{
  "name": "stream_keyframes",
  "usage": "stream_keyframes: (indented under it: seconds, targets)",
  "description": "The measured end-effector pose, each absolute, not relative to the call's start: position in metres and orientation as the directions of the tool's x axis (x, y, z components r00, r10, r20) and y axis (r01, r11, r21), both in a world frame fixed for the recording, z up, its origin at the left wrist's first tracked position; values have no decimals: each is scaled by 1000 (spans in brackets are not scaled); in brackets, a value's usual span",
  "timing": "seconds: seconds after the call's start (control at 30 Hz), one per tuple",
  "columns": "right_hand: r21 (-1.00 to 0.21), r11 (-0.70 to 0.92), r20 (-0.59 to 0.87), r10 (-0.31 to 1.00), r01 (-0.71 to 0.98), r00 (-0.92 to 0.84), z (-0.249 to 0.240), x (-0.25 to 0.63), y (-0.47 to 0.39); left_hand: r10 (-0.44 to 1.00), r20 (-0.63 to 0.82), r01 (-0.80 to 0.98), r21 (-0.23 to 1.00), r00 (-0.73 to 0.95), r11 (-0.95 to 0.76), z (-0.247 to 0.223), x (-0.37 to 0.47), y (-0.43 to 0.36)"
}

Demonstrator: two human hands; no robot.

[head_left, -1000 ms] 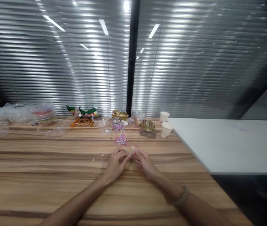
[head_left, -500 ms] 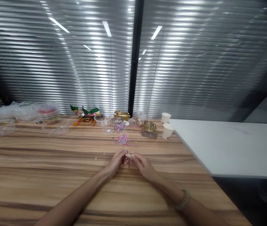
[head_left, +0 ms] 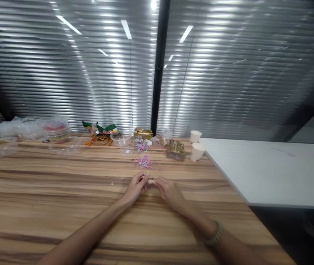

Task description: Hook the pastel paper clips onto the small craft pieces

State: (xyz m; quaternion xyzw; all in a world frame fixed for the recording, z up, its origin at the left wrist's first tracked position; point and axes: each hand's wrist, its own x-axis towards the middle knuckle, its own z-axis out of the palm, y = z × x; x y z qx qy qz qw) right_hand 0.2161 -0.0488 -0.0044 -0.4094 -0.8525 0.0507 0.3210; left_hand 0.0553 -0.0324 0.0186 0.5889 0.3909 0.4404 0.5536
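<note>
The left hand point(head_left: 135, 187) and the right hand point(head_left: 168, 190) are meeting fingertip to fingertip low over the wooden table point(head_left: 63, 206); both grips are pinching a small pale item point(head_left: 150, 181), possibly a tiny band, though it is too small to tell; a pile of pastel bands point(head_left: 143, 162) is lying just beyond them; two paper cups point(head_left: 196, 147) are standing well apart.

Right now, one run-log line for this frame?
left hand: pinching small item | right hand: pinching same item | rubber-band pile: beyond hands | wooden table
</note>
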Motion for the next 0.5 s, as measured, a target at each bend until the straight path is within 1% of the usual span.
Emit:
stream_keyframes:
  seconds: [0.17,0.27,0.4,0.5]
  targets:
    - [-435,653,500,748,620,-437,-7,216,-48,958,122,-24,992,261,-120,21,56,-36]
    - [-485,642,488,762,593,-426,-6,215,-49,966,111,-43,994,233,-104,20,56,-36]
    - [-562,622,468,783,545,-411,-2,212,-51,971,37,-155,988,235,0,17,57,-36]
    - [-585,615,462,788,529,-406,-1,212,-51,969,-32,-261,960,247,98,16,58,-37]
